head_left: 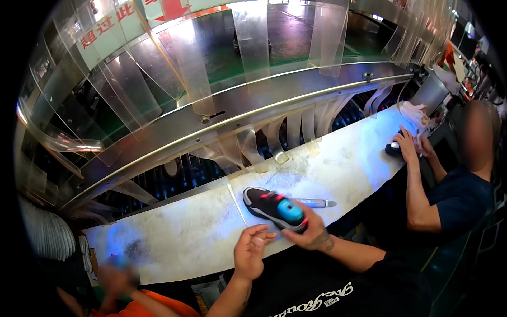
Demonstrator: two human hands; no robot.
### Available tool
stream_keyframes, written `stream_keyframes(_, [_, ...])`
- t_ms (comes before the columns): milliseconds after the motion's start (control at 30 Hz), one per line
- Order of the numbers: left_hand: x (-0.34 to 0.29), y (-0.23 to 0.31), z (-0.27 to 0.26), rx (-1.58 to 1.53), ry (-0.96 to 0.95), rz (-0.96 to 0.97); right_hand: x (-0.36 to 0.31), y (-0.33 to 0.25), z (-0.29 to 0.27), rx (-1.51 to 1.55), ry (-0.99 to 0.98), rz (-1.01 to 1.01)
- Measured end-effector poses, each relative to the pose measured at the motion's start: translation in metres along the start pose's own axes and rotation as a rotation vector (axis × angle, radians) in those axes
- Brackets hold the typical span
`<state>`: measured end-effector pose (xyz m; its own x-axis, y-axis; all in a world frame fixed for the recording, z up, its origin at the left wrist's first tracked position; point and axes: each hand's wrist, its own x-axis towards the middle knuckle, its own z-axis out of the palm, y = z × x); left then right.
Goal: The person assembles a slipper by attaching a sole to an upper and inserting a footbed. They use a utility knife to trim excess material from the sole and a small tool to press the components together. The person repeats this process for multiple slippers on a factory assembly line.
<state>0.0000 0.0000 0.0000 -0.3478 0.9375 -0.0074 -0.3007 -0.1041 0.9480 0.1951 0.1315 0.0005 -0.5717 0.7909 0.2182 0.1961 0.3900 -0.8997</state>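
A black sneaker (270, 203) with grey edging, pink-red accents and a bright blue patch at its opening is tilted just above the white work surface. My right hand (312, 232) grips it at its near end, closed round it. Close to the shoe's near side is my left hand (250, 255), its fingers loosely bent and partly apart, with nothing visible in them. Behind the shoe lies a slim, pale tool (317, 203) with a dark tip; its kind is unclear.
The white bench (195, 240) runs below a metal machine frame (237, 108) hung with clear plastic strips (251, 145). At right, a person's hands (405, 145) hold a dark shoe (393, 149). Another person's orange sleeve (163, 305) shows lower left, near stacked pale sheets (47, 232).
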Motion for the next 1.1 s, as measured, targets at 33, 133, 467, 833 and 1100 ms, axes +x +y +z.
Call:
stream_keyframes(33, [0.009,-0.004,-0.003,0.16,0.064,0.064,0.004,0.002,-0.014,0.168,-0.002,0.189])
stream_keyframes(133, [0.039,0.003,-0.054,0.841,0.162,0.438,0.042,0.0,-0.026,0.586,0.3,0.272])
stream_keyframes(467, [0.047,-0.027,-0.067,1.286,0.213,0.481,0.287,-0.133,-0.233,0.426,0.858,-0.79])
stream_keyframes(833, [0.048,-0.025,-0.069,1.292,0.221,0.477,0.402,-0.151,-0.159,-0.884,0.307,-0.348])
stream_keyframes(1100, [0.074,-0.01,-0.067,1.383,0.08,0.431,0.405,-0.128,-0.114,-0.653,0.044,-0.353])
